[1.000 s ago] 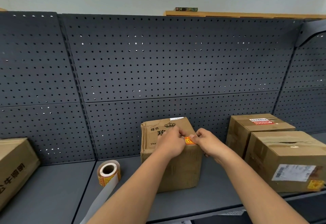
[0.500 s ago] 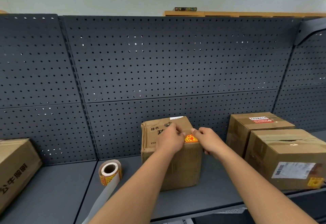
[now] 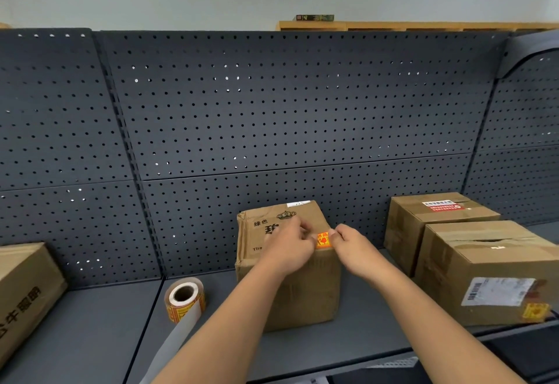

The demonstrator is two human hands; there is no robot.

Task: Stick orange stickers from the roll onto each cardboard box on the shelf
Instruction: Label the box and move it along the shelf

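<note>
Step in hand: laying an orange sticker (image 3: 323, 240) on the middle cardboard box (image 3: 317, 293), which stands on the grey shelf (image 3: 90, 338). The sticker sits at the box's top front edge, between the two hands. To do this well, I judge, the sticker should be held taut and one edge lowered first. A fingertip then smooths it toward the other edge so that no crease is trapped. It is better set on one face than folded over the rumpled edge, where a corner might lift. The left hand (image 3: 290, 247) pinches the sticker's left edge, fingers curled, knuckles up, over the box's printed top. The right hand (image 3: 354, 247) pinches the right edge between thumb and forefinger, the other fingers tucked under. Both forearms reach in from below and converge on the box. Whether the sticker's back already meets the cardboard is hard to tell from here. The roll (image 3: 184, 299) lies on the shelf to the box's left, its backing strip trailing forward. The front right box (image 3: 484, 268) already bears a sticker.
</note>
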